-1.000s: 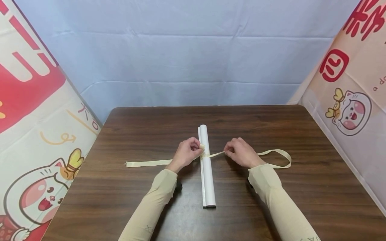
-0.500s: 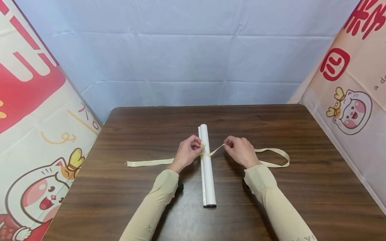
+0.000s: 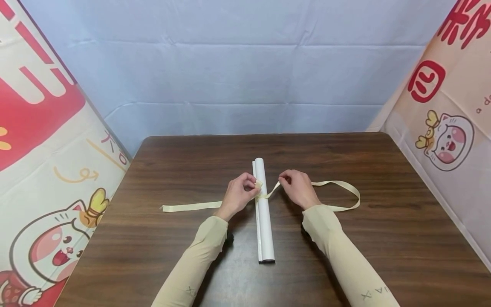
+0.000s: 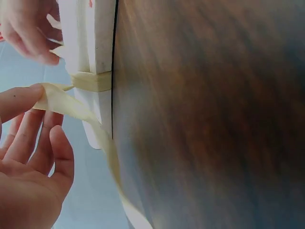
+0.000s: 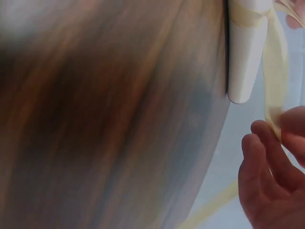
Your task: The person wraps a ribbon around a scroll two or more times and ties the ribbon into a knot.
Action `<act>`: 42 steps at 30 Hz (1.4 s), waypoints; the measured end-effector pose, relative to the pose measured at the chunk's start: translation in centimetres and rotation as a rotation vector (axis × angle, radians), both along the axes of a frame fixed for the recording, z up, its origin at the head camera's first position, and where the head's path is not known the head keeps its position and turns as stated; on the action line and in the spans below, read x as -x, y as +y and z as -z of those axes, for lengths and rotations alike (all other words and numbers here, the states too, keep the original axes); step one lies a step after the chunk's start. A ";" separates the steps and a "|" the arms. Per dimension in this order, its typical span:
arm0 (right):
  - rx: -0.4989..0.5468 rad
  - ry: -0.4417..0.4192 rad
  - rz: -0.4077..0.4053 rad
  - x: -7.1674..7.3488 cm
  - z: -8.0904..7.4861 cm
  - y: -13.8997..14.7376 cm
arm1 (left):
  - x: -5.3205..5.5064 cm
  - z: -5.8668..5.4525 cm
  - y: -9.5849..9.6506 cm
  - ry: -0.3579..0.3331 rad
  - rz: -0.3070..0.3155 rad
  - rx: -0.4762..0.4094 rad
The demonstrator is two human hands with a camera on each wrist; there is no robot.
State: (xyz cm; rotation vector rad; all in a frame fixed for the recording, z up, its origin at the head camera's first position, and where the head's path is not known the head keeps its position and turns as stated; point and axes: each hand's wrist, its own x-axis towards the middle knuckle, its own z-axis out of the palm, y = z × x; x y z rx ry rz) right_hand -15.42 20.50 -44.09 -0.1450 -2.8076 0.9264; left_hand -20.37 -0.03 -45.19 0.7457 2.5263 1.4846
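A white paper roll [image 3: 266,230] lies lengthwise on the table, with a pale yellow ribbon [image 4: 92,81] wrapped round its middle. Over the roll's left side, my left hand [image 3: 238,194] pinches the ribbon between thumb and forefinger; a short fold of it stands up from the fingertips. To the right of the roll, my right hand [image 3: 299,187] pinches the other length of ribbon [image 5: 275,67], which rises from the wrap to its fingers. In the left wrist view the left hand's other fingers [image 4: 61,150] are spread loosely below the ribbon.
The ribbon's left tail [image 3: 192,207] lies flat on the dark wooden table [image 3: 172,170]. A loop of its right tail [image 3: 354,192] curves out beyond the right hand. A pale cloth backdrop [image 3: 238,76] hangs behind, with printed panels at both sides.
My right hand has moved up and to the left, nearer the roll, lifting its ribbon length more steeply. The right loop was drawn inward. My left hand has hardly moved.
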 end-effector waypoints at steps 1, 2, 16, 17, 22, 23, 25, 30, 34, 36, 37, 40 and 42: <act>0.003 -0.002 -0.003 0.2 0.2 -0.2 | 0.0 0.0 0.0 -0.004 -0.002 0.001; 0.004 -0.002 -0.005 0.4 0.3 -0.4 | 0.0 0.0 -0.1 -0.010 -0.004 0.002; 0.068 0.085 -0.039 2.4 0.4 -3.3 | 0.2 -0.3 -0.3 -0.010 -0.004 0.063; 0.104 0.070 -0.056 2.5 0.3 -3.4 | 0.2 -0.3 -0.3 0.007 -0.003 0.066; 0.233 -0.002 -0.158 2.6 0.0 -3.9 | 0.4 -0.2 -0.5 0.104 0.016 0.062; 0.240 -0.019 -0.183 2.6 -0.1 -3.9 | 0.5 -0.2 -0.5 0.115 0.026 0.057; 0.243 -0.053 -0.229 2.5 -0.2 -3.9 | 0.6 -0.2 -0.6 0.132 0.044 0.051; 0.240 -0.120 -0.330 2.2 -0.4 -3.6 | 0.8 -0.2 -0.8 0.145 0.075 0.057; 0.264 -0.143 -0.386 2.1 -0.3 -3.4 | 0.9 -0.2 -0.8 0.154 0.089 0.076; 0.281 -0.149 -0.418 2.0 -0.3 -3.4 | 1.0 -0.2 -0.7 0.171 0.104 0.086; 0.292 -0.154 -0.434 2.0 -0.2 -3.4 | 1.0 -0.2 -0.7 0.184 0.112 0.099; 0.308 -0.155 -0.460 1.9 -0.3 -3.3 | 1.1 -0.2 -0.7 0.234 0.128 0.165; 0.297 -0.150 -0.452 1.9 -0.3 -3.2 | 1.1 -0.3 -0.7 0.268 0.128 0.224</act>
